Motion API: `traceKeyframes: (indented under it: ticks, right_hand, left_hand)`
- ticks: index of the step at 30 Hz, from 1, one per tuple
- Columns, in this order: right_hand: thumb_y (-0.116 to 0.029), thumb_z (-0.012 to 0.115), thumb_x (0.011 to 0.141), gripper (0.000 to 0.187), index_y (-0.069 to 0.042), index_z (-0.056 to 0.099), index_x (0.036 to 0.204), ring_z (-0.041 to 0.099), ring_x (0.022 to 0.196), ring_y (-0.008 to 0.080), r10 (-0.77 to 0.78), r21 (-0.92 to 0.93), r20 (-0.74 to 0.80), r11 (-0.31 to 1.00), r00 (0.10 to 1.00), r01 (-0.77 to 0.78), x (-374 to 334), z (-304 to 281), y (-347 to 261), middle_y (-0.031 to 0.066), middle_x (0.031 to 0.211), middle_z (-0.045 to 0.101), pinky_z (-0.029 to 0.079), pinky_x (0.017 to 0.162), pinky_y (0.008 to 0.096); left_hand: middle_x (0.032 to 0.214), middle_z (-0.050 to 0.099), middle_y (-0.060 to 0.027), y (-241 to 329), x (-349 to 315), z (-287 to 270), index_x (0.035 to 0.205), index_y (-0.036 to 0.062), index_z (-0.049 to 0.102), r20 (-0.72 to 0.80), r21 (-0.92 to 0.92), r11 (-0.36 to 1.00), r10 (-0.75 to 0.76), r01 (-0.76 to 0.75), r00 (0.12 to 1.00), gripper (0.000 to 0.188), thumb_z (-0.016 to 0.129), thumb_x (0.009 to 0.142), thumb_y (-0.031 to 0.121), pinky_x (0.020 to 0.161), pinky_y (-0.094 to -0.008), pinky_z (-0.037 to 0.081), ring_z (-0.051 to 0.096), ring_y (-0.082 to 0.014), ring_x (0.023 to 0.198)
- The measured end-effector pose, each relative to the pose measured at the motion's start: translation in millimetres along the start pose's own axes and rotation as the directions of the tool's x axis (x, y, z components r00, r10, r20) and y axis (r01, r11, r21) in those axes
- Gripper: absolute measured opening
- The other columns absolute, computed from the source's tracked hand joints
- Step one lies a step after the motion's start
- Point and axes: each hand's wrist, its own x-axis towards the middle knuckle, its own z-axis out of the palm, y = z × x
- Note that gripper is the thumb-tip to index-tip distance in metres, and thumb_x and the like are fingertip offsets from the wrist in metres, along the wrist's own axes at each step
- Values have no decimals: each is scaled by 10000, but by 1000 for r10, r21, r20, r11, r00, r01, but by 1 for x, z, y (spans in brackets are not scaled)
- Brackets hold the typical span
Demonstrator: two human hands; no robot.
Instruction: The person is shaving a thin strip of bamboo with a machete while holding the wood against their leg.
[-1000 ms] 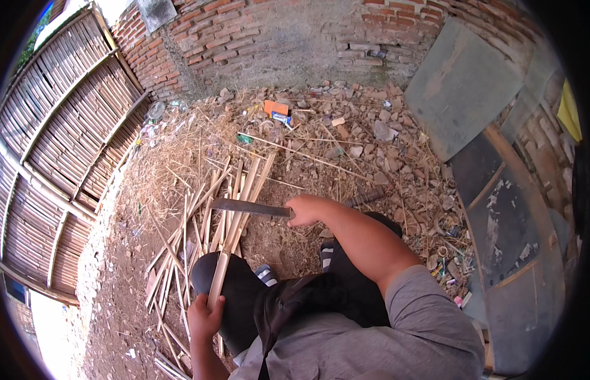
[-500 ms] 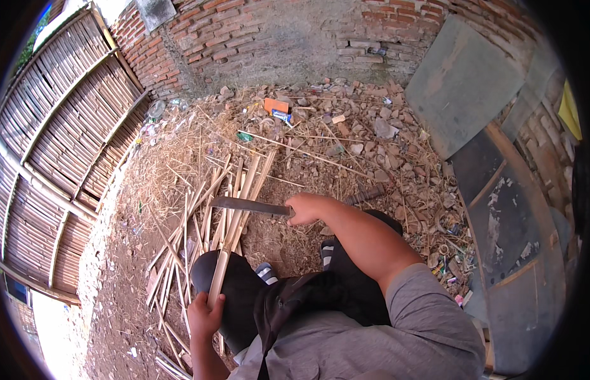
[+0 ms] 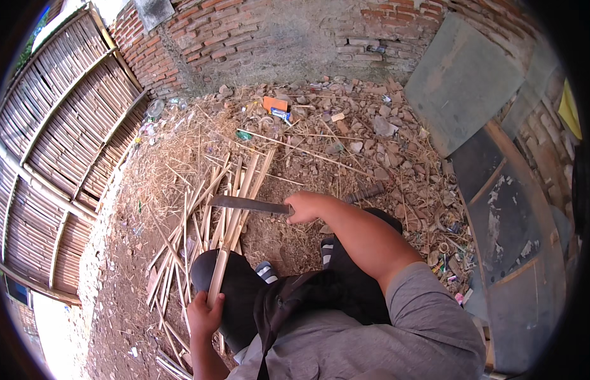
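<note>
My left hand (image 3: 205, 311) is closed around the near end of a split bamboo strip (image 3: 219, 272), beside my left knee. The strip slants away from me, over the knee and toward the pile of bamboo strips (image 3: 174, 266) on the ground. In my right hand (image 3: 306, 207) is the handle end of a machete (image 3: 250, 204), mostly hidden by the fingers. Its long dark blade points left and lies across the bamboo strips; whether it touches them I cannot tell.
A brick wall (image 3: 269, 47) stands at the back, with rubble and litter (image 3: 384, 126) below it. To the left is a bamboo-slat panel (image 3: 73, 120). Grey boards (image 3: 466, 82) and a dark framed panel (image 3: 510, 209) lean on the right. My sandalled feet (image 3: 266, 272) are between.
</note>
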Motion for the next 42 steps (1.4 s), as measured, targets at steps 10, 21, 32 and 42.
traceKeyframes:
  ticks: [10,21,32,42]
  right_hand:
    - [-415,786,800,499,-53,675,1126,677,982,369,-9,5,-30,1000,999,10,2,5,5,191,999,704,525,830,464]
    - [-383,792,795,483,-53,679,1128,664,1033,373,5,-5,-12,1000,1000,-5,3,5,2,194,1062,701,524,875,469]
    - [-375,790,789,494,-38,677,1131,665,1021,374,2,3,9,1000,1000,-2,2,4,-1,195,1049,701,524,879,465]
    - [-371,789,787,455,-50,688,1093,679,977,365,-12,14,-19,1000,1000,12,11,14,8,189,1001,707,526,845,470]
  left_hand:
    - [603,579,-203,-1,1,1,710,20,518,-4,8,1000,4,-4,1000,478,758,854,407,554,-484,451,613,-415,593]
    - [587,565,-189,-2,1,2,697,26,503,-7,-3,1000,14,-14,1000,473,762,853,388,538,-473,440,604,-399,572]
    - [579,560,-197,2,0,0,691,21,494,-14,-27,999,23,-24,1000,471,768,856,367,527,-467,434,598,-400,557]
    - [589,578,-204,2,0,0,718,10,526,-4,-16,1000,20,-20,1000,455,762,862,372,529,-466,442,609,-399,559]
